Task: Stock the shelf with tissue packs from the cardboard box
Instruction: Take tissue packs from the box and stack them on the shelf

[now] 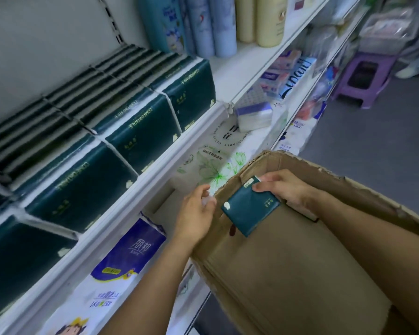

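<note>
The right hand (279,189) pinches 1 glossy dark-green tissue pack (249,212) inside the brown cardboard box (288,262). The left hand (195,212), fingers loosely spread, holds nothing beside the box's torn rim, below the shelf (140,189).

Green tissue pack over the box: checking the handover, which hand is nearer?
Right. The right hand grips the green tissue pack; the left hand, open, hovers just beside it.

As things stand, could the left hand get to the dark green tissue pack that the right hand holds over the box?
Probably yes. The left hand is open beside the tissue pack, with only a small gap and nothing between them. The right hand grips its far end, leaving the near end free.
</note>
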